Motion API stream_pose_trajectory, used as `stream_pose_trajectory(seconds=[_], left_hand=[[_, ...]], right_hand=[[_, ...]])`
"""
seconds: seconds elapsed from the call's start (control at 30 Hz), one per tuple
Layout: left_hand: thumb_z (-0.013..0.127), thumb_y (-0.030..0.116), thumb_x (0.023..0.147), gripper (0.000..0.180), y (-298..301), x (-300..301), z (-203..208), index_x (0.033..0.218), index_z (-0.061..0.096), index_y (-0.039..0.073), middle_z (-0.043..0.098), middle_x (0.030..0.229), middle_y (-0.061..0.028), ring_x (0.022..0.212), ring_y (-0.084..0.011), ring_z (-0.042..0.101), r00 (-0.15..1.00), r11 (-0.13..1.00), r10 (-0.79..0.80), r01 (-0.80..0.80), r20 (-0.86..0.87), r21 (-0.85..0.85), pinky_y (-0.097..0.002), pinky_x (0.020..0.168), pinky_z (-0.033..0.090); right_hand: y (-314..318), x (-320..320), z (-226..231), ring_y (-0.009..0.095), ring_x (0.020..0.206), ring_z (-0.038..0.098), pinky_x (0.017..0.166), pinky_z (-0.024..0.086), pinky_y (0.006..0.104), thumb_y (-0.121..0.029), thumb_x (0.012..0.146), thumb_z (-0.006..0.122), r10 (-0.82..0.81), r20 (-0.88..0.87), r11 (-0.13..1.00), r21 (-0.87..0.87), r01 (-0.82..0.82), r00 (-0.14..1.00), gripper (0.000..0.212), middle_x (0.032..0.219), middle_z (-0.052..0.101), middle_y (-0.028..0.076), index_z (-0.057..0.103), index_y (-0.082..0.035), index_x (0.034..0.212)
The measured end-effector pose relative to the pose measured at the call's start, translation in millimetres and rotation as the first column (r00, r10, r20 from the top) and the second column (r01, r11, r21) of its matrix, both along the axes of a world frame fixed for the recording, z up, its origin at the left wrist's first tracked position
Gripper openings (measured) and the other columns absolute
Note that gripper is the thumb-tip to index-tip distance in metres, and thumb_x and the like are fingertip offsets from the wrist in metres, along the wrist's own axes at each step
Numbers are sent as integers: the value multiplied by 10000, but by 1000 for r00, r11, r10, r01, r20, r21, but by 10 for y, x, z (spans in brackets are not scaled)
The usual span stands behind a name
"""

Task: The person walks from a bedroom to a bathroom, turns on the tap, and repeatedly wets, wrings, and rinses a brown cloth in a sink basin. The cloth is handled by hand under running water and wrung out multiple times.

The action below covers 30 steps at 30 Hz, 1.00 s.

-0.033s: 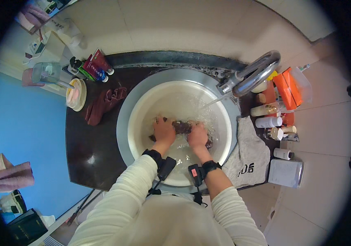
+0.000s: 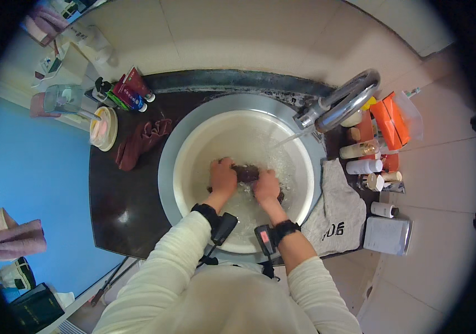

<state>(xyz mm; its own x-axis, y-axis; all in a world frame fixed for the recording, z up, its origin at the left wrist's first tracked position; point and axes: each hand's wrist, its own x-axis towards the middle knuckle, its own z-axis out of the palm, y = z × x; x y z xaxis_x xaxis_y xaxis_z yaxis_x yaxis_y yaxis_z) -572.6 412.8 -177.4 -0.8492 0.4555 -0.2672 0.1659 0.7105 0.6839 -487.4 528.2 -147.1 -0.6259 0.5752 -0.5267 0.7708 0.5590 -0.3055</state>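
In the middle of the white basin (image 2: pixel 193 161), seen from the head camera, both hands work a dark brown cloth (image 2: pixel 245 173) under the water. The left hand (image 2: pixel 224 176) has its fingers curled down and closed over the cloth's left end. The right hand (image 2: pixel 266 186) grips the right end the same way, fingers bent tight. From the far right, the chrome faucet (image 2: pixel 341 103) pours a stream into the basin. On the dark counter (image 2: pixel 115 195) to the left lies 1 more reddish cloth (image 2: pixel 140 142); a grey towel (image 2: pixel 338 209) lies right.
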Motion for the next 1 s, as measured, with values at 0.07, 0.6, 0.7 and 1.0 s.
stream_pose_trajectory(seconds=[0.07,0.6,0.7,1.0], left_hand=[[543,200,868,243,19,-40,31,1082,582,91,564,1103,-102,984,-292,539,596,601,272,-718,756,350,-437,843,453],[674,214,767,450,-205,133,408,1190,533,154,443,1254,-214,1138,-329,455,987,973,147,-157,70,168,-424,931,409],[682,224,751,610,-273,224,399,1312,455,295,197,1469,-184,1320,-410,218,977,925,-205,171,-65,-339,-546,989,326],[572,184,807,416,-183,-199,153,1221,531,198,558,1121,-110,1011,-282,553,902,967,3,-112,431,227,-402,917,433]], right_hand=[[-150,24,238,351,912,584,773,501,417,-166,762,652,-19,-384,998,-55,-2,923,456,1040,559,143,545,-190,1204],[-134,322,418,374,1081,492,807,442,527,-459,788,631,-44,-299,971,213,112,953,442,1192,500,155,581,-183,1129],[-208,412,264,401,1364,136,924,234,728,-561,708,671,237,7,886,409,-219,971,809,1483,233,83,344,-313,1405],[-279,142,212,336,1043,531,861,444,482,-105,729,623,206,-248,972,161,-170,947,480,1072,538,112,576,-224,1191]])
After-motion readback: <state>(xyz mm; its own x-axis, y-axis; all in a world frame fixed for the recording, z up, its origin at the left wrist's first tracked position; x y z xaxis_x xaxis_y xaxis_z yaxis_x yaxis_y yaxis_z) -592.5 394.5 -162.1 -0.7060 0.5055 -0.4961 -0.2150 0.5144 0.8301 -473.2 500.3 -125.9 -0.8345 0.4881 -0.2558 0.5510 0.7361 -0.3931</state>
